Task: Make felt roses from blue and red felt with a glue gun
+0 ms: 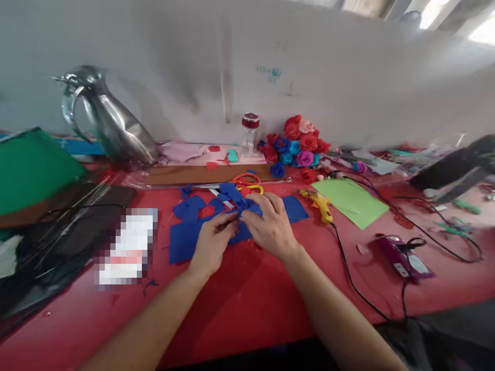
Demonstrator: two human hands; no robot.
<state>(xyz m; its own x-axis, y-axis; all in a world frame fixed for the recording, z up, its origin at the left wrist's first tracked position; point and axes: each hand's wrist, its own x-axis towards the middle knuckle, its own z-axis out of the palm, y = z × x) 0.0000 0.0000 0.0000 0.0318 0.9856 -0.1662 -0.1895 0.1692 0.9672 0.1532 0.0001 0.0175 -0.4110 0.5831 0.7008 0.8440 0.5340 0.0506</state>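
Note:
Both hands meet over the middle of the table around a small, ruffled blue felt-like piece [243, 204]. My left hand [214, 241] pinches it from the left, thumb and fingers together. From the right, my right hand [270, 225] has its fingers curled onto the same piece, partly hiding it. Beneath and behind the hands lie flat blue sheets [181, 243] and cut blue petal shapes [190, 207]. Scissors with orange-red and yellow handles [247, 179] rest just behind the hands, their blades partly covered. A yellow glue gun [322, 204] lies to the right of my right hand.
A steel jug [116, 121], a red-lidded glass bottle [249, 135] and a bunch of coloured flowers [299, 144] stand along the wall. Right are a light-green sheet [351, 200], a purple power strip [404, 257] and black cords. A black bag [77, 232] lies left.

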